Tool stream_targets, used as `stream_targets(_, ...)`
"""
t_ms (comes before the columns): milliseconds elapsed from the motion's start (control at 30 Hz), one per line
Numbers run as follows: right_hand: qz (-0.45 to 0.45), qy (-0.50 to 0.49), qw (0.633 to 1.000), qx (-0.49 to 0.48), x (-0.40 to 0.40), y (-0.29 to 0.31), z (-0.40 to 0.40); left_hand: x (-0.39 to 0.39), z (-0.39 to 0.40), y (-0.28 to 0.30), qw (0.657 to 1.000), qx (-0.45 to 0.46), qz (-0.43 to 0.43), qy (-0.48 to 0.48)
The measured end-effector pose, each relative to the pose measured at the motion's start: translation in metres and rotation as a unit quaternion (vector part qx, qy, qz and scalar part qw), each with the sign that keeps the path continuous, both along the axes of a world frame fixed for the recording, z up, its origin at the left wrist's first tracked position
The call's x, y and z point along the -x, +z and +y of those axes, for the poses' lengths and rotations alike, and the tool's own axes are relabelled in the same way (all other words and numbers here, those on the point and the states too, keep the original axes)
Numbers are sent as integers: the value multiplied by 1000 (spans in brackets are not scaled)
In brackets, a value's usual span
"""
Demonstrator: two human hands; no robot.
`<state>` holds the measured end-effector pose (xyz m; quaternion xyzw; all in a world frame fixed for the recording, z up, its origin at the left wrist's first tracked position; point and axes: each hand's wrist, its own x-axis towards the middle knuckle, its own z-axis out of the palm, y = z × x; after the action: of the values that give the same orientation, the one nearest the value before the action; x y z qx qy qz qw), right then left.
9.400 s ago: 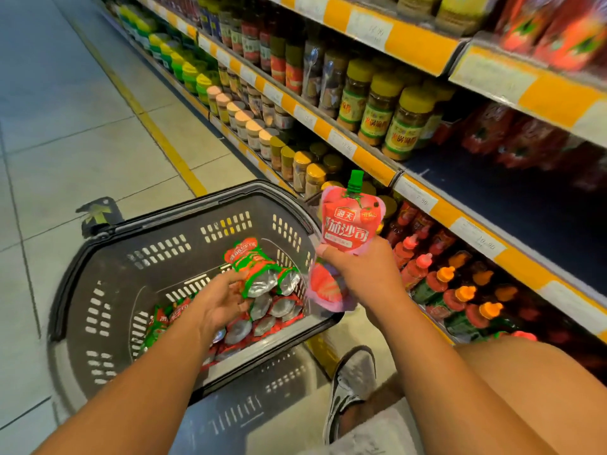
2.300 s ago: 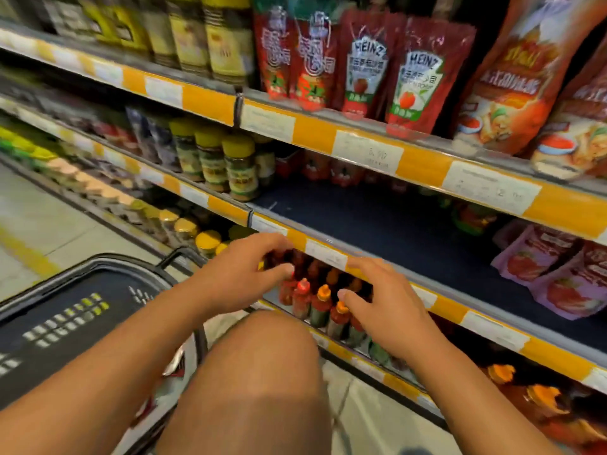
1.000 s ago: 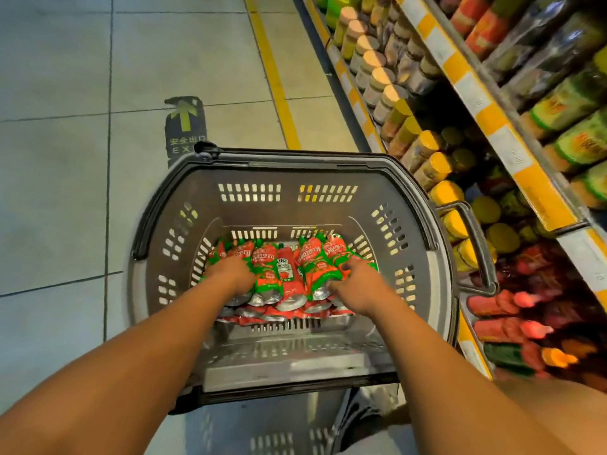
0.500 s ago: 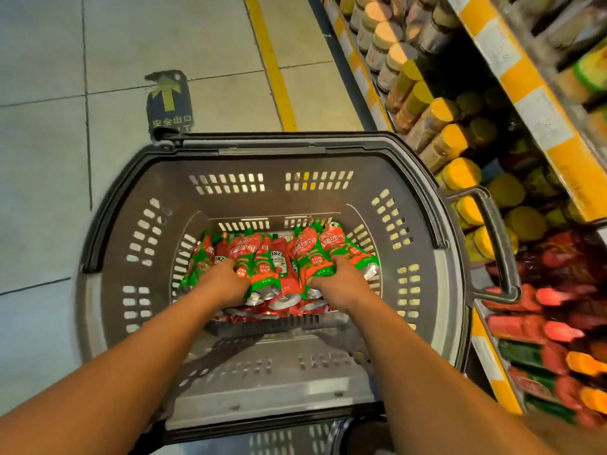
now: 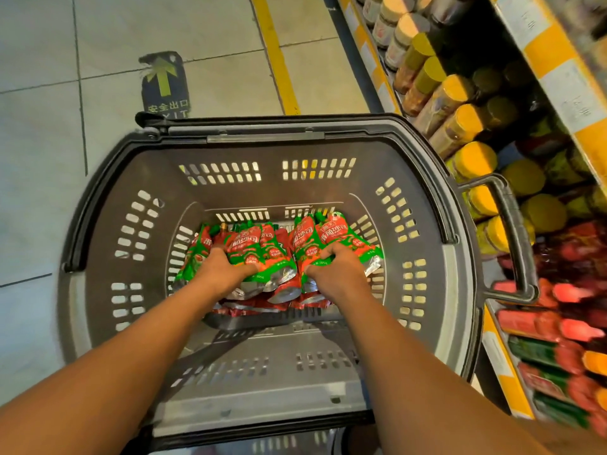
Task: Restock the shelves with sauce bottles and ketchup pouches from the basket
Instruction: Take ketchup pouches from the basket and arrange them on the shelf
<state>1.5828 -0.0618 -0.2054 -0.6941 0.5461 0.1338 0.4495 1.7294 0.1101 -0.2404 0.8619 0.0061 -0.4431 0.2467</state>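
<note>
A dark grey plastic basket [image 5: 108, 178] stands on the floor below me. Several red and green ketchup pouches [image 5: 276, 254] lie in a heap at its bottom. My left hand [image 5: 223, 267] is down in the heap, fingers curled round pouches on the left side. My right hand [image 5: 335, 267] grips pouches on the right side of the heap. The fingertips of both hands are hidden among the pouches. Red sauce bottles [image 5: 545, 323] with coloured caps lie on the bottom shelf at the right.
Shelving with orange and white price strips [image 5: 558, 70] runs along the right, holding yellow-lidded jars [image 5: 460, 126]. The basket's side handle [image 5: 515, 238] sticks out toward the shelf. Tiled floor with a yellow line [image 5: 276, 57] and an exit arrow sticker [image 5: 164, 83] lies beyond.
Both hands left the bottle shelf and went down into the basket. Over the last second they have closed round pouches in the heap, and my view has dropped closer to the basket.
</note>
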Motion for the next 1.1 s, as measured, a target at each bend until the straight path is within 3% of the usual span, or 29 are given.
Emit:
stream_targets(167,-31,2,999,44,-3,-8,10,-2,8,-14,994,19,84,64)
stream_targets(367,-7,-9,1000,-11,-9,-3,5,3,7,-10,981,72,134,122)
stream_targets(567,38,-70,995,-63,-5,15,-3,4,3,-6,975,115,132,134)
stream_targets(700,12,-111,991,-76,3,-11,-17,7,-2,-3,978,125,96,140)
stream_targets(933,-67,-139,984,-89,31,73,-21,13,-8,23,986,116,55,105)
stream_targets(1100,-129,-193,964,-132,66,120,-19,35,-7,58,983,168,44,57)
